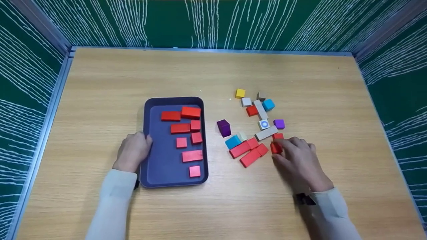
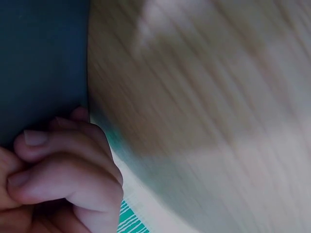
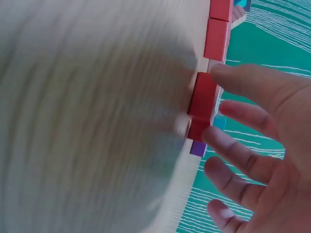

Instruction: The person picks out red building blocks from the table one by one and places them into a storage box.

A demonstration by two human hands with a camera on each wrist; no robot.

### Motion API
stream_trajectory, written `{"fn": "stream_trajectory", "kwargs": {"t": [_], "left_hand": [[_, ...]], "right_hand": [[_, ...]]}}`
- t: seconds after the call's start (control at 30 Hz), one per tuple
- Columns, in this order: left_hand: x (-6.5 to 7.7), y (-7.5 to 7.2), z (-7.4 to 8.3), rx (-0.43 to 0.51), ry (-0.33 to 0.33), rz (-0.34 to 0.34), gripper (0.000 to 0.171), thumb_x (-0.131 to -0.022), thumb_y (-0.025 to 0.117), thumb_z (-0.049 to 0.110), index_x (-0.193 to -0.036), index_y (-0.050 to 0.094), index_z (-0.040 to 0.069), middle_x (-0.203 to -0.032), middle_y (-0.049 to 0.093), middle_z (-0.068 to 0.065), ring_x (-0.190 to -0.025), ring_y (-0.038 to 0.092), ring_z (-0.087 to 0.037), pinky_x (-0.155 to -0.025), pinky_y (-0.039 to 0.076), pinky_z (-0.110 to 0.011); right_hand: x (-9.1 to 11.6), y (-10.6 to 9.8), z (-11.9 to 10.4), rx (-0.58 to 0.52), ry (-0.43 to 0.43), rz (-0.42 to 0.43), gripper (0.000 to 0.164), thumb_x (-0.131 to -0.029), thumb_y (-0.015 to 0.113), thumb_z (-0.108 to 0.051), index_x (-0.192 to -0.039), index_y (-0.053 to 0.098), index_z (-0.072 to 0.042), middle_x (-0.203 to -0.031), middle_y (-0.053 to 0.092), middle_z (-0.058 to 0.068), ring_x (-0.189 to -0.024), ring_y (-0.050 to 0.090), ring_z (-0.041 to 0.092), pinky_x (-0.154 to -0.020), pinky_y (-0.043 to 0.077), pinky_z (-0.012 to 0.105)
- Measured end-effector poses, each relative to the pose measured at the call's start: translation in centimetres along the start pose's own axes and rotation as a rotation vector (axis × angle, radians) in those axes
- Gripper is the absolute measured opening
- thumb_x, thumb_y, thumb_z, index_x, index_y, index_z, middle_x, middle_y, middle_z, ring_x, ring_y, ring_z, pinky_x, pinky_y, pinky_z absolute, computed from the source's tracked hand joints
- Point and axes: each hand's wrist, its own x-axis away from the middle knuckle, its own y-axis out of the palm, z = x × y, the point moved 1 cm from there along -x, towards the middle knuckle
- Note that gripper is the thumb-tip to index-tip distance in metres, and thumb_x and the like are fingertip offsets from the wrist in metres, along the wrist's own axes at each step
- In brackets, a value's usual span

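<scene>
Left hand [image 1: 132, 150]: curled fingers grip tray [image 1: 160, 166], left edge
Right hand [image 1: 302, 161]: parted fingers at red block [image 1: 275, 148]
Tray: other red blocks [image 1: 180, 128] toward right edge

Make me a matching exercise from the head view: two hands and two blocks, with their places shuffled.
Column one
1. left hand
2. right hand
3. yellow block
4. dark purple block

Column two
A. loose on the table, nearest the tray
B. with fingertips at a red block
C. gripping the tray's left side
D. at the far end of the loose blocks

Pairs: 1-C, 2-B, 3-D, 4-A
</scene>
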Motion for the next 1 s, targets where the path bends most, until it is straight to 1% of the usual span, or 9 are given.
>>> {"fn": "stream_trajectory", "kwargs": {"t": [0.1, 0.2, 0.37, 0.47, 0.57, 0.63, 0.73, 0.9, 1.0], "left_hand": [[0.1, 0.1, 0.0, 0.005, -0.003, 0.004, 0.043, -0.105, 0.040, 0.028, -0.102, 0.063, -0.008, -0.086, 0.061, -0.020, -0.073, 0.059, -0.032, -0.060, 0.047, -0.042], [0.1, 0.1, 0.0, 0.008, -0.010, 0.004, 0.042, -0.105, 0.040, 0.028, -0.102, 0.063, -0.007, -0.086, 0.060, -0.020, -0.073, 0.059, -0.032, -0.060, 0.046, -0.041], [0.0, 0.1, 0.1, 0.010, -0.032, -0.033, 0.042, -0.106, 0.037, 0.029, -0.103, 0.062, -0.005, -0.081, 0.057, -0.016, -0.070, 0.058, -0.029, -0.057, 0.045, -0.037], [0.0, 0.0, 0.2, 0.008, -0.034, -0.040, 0.043, -0.106, 0.036, 0.030, -0.102, 0.062, -0.004, -0.078, 0.056, -0.015, -0.068, 0.058, -0.028, -0.056, 0.045, -0.036], [0.0, 0.0, 0.2, 0.001, -0.028, -0.033, 0.043, -0.106, 0.037, 0.029, -0.102, 0.062, -0.005, -0.079, 0.057, -0.015, -0.069, 0.058, -0.028, -0.056, 0.045, -0.037], [0.0, 0.0, 0.2, -0.005, -0.022, -0.028, 0.043, -0.106, 0.037, 0.029, -0.103, 0.062, -0.006, -0.081, 0.058, -0.017, -0.070, 0.058, -0.029, -0.057, 0.046, -0.038], [-0.1, 0.0, 0.1, -0.008, -0.008, -0.020, 0.043, -0.106, 0.038, 0.028, -0.105, 0.062, -0.007, -0.086, 0.060, -0.020, -0.073, 0.059, -0.031, -0.060, 0.047, -0.041], [-0.1, 0.1, 0.0, -0.006, 0.002, -0.008, 0.043, -0.106, 0.039, 0.028, -0.105, 0.063, -0.008, -0.089, 0.061, -0.021, -0.074, 0.060, -0.032, -0.061, 0.048, -0.042], [0.0, 0.1, -0.1, 0.000, -0.006, -0.011, 0.043, -0.105, 0.039, 0.028, -0.104, 0.063, -0.007, -0.088, 0.062, -0.021, -0.074, 0.060, -0.032, -0.061, 0.048, -0.043]], "right_hand": [[-0.1, 0.2, -0.1, 0.023, -0.008, -0.010, 0.055, -0.083, 0.084, -0.022, -0.133, 0.063, -0.016, -0.112, 0.060, 0.013, -0.098, 0.052, 0.032, -0.081, 0.034, 0.049], [-0.2, 0.3, -0.2, 0.031, -0.024, -0.005, 0.050, -0.084, 0.083, -0.018, -0.130, 0.064, -0.015, -0.111, 0.060, 0.014, -0.096, 0.052, 0.032, -0.079, 0.034, 0.048], [-0.1, -0.1, -0.8, 0.019, -0.046, 0.033, 0.050, -0.081, 0.085, -0.015, -0.127, 0.066, -0.011, -0.109, 0.061, 0.015, -0.095, 0.054, 0.033, -0.076, 0.035, 0.047], [-0.3, -0.4, -2.1, -0.017, -0.084, 0.068, 0.052, -0.079, 0.087, -0.014, -0.127, 0.067, -0.011, -0.111, 0.061, 0.013, -0.098, 0.054, 0.031, -0.079, 0.035, 0.046], [-0.8, -0.4, -4.3, -0.053, -0.162, 0.085, 0.050, -0.079, 0.087, -0.017, -0.125, 0.068, -0.012, -0.113, 0.062, 0.010, -0.100, 0.054, 0.028, -0.082, 0.037, 0.047], [-1.4, -0.1, -6.2, -0.080, -0.215, 0.072, 0.050, -0.079, 0.087, -0.020, -0.125, 0.069, -0.014, -0.113, 0.061, 0.008, -0.101, 0.054, 0.026, -0.082, 0.041, 0.045], [-2.0, 0.4, -9.1, -0.099, -0.263, 0.046, 0.048, -0.080, 0.087, -0.025, -0.124, 0.070, -0.018, -0.113, 0.060, 0.005, -0.102, 0.053, 0.023, -0.080, 0.045, 0.040], [-2.9, 1.1, -14.1, -0.095, -0.368, -0.012, 0.046, -0.084, 0.083, -0.029, -0.127, 0.069, -0.024, -0.114, 0.059, 0.000, -0.103, 0.051, 0.017, -0.082, 0.042, 0.036], [-3.3, 1.7, -17.0, -0.078, -0.457, -0.041, 0.043, -0.086, 0.081, -0.031, -0.126, 0.069, -0.025, -0.111, 0.060, -0.001, -0.102, 0.051, 0.017, -0.084, 0.040, 0.038]]}}
